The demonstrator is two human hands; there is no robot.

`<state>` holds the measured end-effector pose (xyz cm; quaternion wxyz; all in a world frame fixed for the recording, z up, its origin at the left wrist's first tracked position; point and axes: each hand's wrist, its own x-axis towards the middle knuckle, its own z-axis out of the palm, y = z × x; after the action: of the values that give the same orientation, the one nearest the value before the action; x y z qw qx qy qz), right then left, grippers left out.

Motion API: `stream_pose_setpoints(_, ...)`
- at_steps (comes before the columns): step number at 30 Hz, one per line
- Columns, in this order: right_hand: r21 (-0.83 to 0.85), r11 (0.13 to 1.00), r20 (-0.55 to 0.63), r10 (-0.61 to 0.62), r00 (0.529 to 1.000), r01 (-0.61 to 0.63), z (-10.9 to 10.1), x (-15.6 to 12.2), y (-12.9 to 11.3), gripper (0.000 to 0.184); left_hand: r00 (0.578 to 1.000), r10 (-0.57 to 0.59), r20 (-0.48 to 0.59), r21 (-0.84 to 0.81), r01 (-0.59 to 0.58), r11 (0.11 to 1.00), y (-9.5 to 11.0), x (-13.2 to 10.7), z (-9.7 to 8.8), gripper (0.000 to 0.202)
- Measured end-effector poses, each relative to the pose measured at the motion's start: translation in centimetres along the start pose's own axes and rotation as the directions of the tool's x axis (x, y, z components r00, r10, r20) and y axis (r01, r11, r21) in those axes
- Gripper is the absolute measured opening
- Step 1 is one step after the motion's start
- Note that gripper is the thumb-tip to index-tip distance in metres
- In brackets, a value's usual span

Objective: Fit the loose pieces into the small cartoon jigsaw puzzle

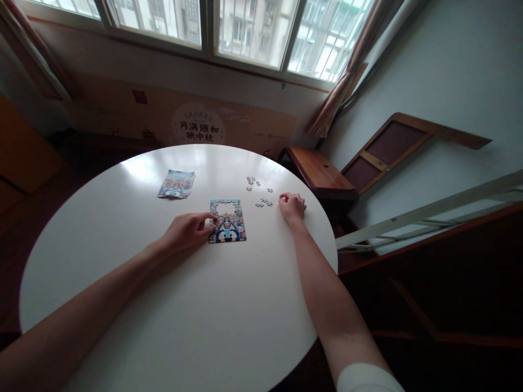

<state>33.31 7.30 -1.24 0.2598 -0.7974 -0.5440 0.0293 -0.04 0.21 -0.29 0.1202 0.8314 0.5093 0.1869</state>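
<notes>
A jigsaw puzzle (pixel 230 223) lies on the white round table, its colourful picture filled in apart from a pale gap in the upper middle. My left hand (pixel 188 228) grips its left edge, with the index fingertip on the surface and the other fingers curled. To the right, several loose puzzle pieces (pixel 264 202) are scattered, and a small cluster of pieces (pixel 252 181) sits farther back. Beside them my right hand (pixel 292 207) rests closed on the table, fingers bent inward; whatever is in the fingertips is too small to make out.
The round table (pixel 196 316) has a curved edge close to my right forearm. A printed picture sheet (pixel 176 184) lies at the back left. Beyond the table stand a wooden stool (pixel 318 166), a window and curtains; a wooden frame leans at the right wall.
</notes>
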Motion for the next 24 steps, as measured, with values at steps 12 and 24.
stream_pose_setpoints(12, -0.005, 1.000, 0.009, 0.003, 1.000, -0.003, -0.26, -0.26, -0.24, 0.025, 1.000, -0.019, 0.016, 0.005, 0.019, 1.000, 0.15, -0.09, -0.23, 0.035)
stream_pose_setpoints(24, -0.004, 1.000, 0.008, -0.001, 1.000, 0.001, -0.21, -0.18, -0.17, 0.025, 1.000, 0.010, -0.007, -0.004, -0.010, 1.000, 0.18, -0.09, -0.23, 0.037)
